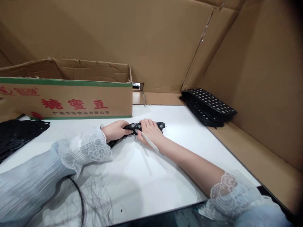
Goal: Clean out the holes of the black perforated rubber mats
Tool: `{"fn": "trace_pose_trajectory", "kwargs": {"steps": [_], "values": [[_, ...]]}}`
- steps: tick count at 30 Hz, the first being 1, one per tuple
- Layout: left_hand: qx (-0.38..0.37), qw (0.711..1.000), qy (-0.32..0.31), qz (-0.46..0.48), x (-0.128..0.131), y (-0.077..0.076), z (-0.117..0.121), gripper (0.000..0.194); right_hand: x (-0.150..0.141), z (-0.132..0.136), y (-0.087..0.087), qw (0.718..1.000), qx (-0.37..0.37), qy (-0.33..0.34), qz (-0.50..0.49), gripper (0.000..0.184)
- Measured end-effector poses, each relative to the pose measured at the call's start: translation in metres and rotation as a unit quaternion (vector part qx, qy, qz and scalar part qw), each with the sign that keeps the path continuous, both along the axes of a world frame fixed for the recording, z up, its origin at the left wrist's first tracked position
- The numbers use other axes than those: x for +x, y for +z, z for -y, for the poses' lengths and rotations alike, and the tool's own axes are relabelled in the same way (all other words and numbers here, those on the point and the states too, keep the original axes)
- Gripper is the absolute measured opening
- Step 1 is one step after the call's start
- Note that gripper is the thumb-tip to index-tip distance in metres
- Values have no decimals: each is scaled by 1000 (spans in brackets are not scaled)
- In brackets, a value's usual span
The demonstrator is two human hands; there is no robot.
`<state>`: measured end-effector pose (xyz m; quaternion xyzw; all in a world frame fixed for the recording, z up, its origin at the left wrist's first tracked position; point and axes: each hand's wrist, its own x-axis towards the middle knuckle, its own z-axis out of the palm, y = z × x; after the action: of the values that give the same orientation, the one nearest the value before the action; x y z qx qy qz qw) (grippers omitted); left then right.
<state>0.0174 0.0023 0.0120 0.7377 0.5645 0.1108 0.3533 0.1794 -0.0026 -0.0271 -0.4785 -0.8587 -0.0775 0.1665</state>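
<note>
A bunched piece of black fabric with white dots [161, 125] lies across the white table, with a dark strand trailing toward my left sleeve. My left hand [117, 130] pinches its left end between thumb and fingers. Over its right part, my right hand [151, 132] is closed, fingers together and pressed onto the fabric. A thin white strip or stick [151, 142] runs along the thumb side of that hand toward the wrist; whether it is gripped or only lies against the palm is hidden.
An open cardboard box [123, 101] with red lettering stands at the back left. Black stringy material [19, 135] lies at the left edge. A pile of black dotted pieces [208, 105] sits at the right. Cardboard walls [142, 41] enclose the table. Loose dark threads [97, 198] lie in front.
</note>
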Motion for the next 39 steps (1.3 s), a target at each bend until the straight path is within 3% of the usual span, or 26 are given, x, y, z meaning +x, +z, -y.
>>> {"fn": "trace_pose_trajectory", "kwargs": {"steps": [4, 11, 16, 22, 39], "values": [[27, 998, -23, -54, -1, 4, -3, 25, 8, 1, 4, 995, -77, 57, -40, 30], [37, 997, -39, -54, -2, 5, -6, 24, 14, -3, -4, 968, -138, 44, -206, 29], [52, 994, -56, -75, -4, 4, -9, 25, 16, -6, -2, 954, -148, 78, -250, 12], [54, 991, -71, -101, -5, 1, -10, 23, 13, -4, 1, 933, -158, 89, -309, 23], [-55, 998, 13, 19, 1, 1, -1, 20, 2, 0, -6, 898, -139, 14, -417, 27]]}}
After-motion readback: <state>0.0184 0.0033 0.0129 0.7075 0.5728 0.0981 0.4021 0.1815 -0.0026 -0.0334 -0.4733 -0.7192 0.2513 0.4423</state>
